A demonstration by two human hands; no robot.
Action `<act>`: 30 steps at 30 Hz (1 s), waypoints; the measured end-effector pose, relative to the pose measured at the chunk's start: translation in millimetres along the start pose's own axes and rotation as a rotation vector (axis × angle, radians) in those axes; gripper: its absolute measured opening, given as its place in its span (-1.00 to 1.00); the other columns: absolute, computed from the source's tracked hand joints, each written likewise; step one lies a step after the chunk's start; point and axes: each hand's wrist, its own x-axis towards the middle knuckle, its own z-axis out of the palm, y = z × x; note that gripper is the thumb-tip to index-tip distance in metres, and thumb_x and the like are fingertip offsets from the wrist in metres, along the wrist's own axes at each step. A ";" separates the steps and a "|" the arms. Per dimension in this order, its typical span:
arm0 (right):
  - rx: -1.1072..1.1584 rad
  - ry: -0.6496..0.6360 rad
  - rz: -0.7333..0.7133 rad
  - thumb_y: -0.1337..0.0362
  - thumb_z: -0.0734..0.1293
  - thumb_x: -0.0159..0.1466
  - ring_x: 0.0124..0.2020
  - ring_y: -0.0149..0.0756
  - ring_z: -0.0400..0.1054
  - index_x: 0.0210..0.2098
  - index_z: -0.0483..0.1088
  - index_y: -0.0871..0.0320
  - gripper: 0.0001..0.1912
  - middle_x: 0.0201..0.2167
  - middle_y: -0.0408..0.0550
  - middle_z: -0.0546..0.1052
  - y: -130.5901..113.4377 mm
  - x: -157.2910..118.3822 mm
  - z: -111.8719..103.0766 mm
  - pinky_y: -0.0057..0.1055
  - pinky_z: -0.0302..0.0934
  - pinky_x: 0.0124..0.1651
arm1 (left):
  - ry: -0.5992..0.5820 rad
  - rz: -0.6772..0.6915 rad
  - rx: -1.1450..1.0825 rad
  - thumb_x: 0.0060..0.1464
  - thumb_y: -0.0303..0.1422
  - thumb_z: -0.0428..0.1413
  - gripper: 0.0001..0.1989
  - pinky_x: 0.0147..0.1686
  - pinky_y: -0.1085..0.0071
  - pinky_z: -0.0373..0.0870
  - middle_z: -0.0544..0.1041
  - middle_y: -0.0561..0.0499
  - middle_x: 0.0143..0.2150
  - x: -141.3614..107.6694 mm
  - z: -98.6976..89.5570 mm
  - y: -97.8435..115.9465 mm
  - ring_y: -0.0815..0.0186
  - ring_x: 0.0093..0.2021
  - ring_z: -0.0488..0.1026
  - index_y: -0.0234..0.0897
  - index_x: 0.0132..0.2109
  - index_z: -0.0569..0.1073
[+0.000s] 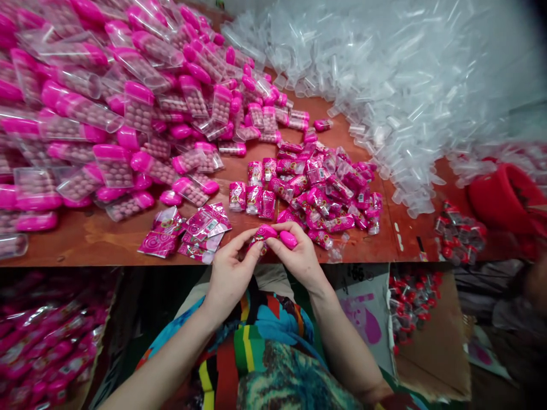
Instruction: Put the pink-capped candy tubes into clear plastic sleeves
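At the table's front edge, my left hand pinches a pink-capped container in a printed pink wrapper. My right hand is closed on a second piece with a pink cap, its fingertips meeting the first container. The lower parts of both pieces are hidden by my fingers. Flat printed pink sleeves lie just left of my left hand. Beyond my hands, several wrapped containers stand in a small group beside a heap of wrapped ones.
Unwrapped pink-capped containers with pink balls are heaped at the left. Clear empty tubes are piled at the back right. A red bucket and small red-capped pieces are at the right. Open boxes stand below the table.
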 end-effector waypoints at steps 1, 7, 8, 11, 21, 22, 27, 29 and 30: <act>0.006 0.003 0.001 0.17 0.44 0.17 -0.21 -0.27 0.43 -0.19 0.45 0.08 -0.76 -0.24 -0.12 0.54 0.2 -0.3 0.9 -0.33 0.31 -0.11 | 0.001 -0.008 -0.007 0.10 -0.29 0.18 -0.72 -0.12 0.36 0.49 0.61 -0.05 -0.09 0.2 -0.7 0.2 0.25 -0.15 0.54 -0.26 -0.04 0.56; 0.097 0.021 0.055 0.15 0.46 0.15 -0.28 -0.30 0.42 -0.25 0.45 0.10 -0.77 -0.31 -0.14 0.52 -0.1 -1.9 5.7 -0.38 0.33 -0.19 | -0.038 -0.193 -0.118 0.05 -0.24 0.22 -0.62 -0.65 0.54 0.36 0.60 -0.04 -0.25 0.8 -3.4 4.5 0.34 -0.44 0.48 -0.31 0.00 0.53; 0.108 0.021 0.068 0.14 0.46 0.15 -0.30 -0.31 0.41 -0.25 0.45 0.11 -0.77 -0.32 -0.14 0.52 0.4 -2.5 6.3 -0.39 0.33 -0.22 | -0.039 -0.211 -0.136 0.03 -0.25 0.23 -0.61 -0.66 0.54 0.35 0.59 -0.04 -0.28 0.6 -3.3 5.0 0.35 -0.46 0.47 -0.32 0.00 0.53; 0.154 0.023 0.100 0.13 0.44 0.16 -0.39 -0.35 0.40 -0.25 0.44 0.11 -0.76 -0.36 -0.16 0.52 3.4 -4.6 7.8 -0.42 0.32 -0.33 | -0.029 -0.240 -0.181 0.01 -0.26 0.24 -0.59 -0.66 0.54 0.37 0.56 -0.04 -0.27 -0.9 -1.9 4.9 0.38 -0.46 0.44 -0.36 0.00 0.52; 0.245 -0.029 0.161 0.09 0.39 0.21 -0.63 -0.48 0.20 -0.20 0.43 0.09 -0.75 -0.52 -0.24 0.44 9.2 -8.8 11.2 -0.51 0.13 -0.57 | -0.128 -0.326 -0.371 0.05 -0.31 0.21 -0.45 -0.67 0.54 0.39 0.49 0.01 -0.27 -6.9 -2.6 2.9 0.38 -0.48 0.47 -0.31 0.19 0.33; 0.265 -0.047 0.185 0.08 0.39 0.21 -0.65 -0.49 0.17 -0.19 0.42 0.09 -0.74 -0.54 -0.25 0.42 8.0 -9.4 12.0 -0.52 0.11 -0.60 | -0.139 -0.316 -0.384 0.05 -0.32 0.20 -0.42 -0.66 0.53 0.41 0.49 0.01 -0.25 -7.3 -3.3 4.0 0.38 -0.46 0.47 -0.28 0.22 0.30; 0.225 -0.010 0.172 0.13 0.42 0.17 -0.37 -0.41 0.40 -0.21 0.43 0.10 -0.75 -0.25 -0.13 0.53 -1.5 -14.1 15.8 -0.50 0.33 -0.38 | -0.173 -0.277 -0.345 0.05 -0.34 0.19 -0.47 -0.62 0.49 0.47 0.47 0.02 -0.20 -9.1 -6.0 8.0 0.45 -0.48 0.38 -0.24 0.19 0.35; 0.211 -0.010 0.162 0.14 0.43 0.16 -0.29 -0.36 0.43 -0.22 0.44 0.10 -0.76 -0.20 -0.10 0.54 -4.1 -16.2 15.9 -0.46 0.37 -0.29 | -0.186 -0.270 -0.336 0.07 -0.35 0.18 -0.54 -0.63 0.49 0.47 0.48 -0.01 -0.16 -10.2 -6.7 8.9 0.46 -0.48 0.37 -0.25 0.13 0.39; 0.221 -0.019 0.170 0.14 0.43 0.16 -0.28 -0.35 0.43 -0.22 0.45 0.10 -0.75 -0.20 -0.10 0.55 -4.8 -17.2 15.7 -0.45 0.38 -0.29 | -0.190 -0.266 -0.340 0.07 -0.35 0.18 -0.57 -0.63 0.49 0.47 0.48 -0.03 -0.13 -10.8 -7.0 9.2 0.45 -0.47 0.38 -0.26 0.10 0.40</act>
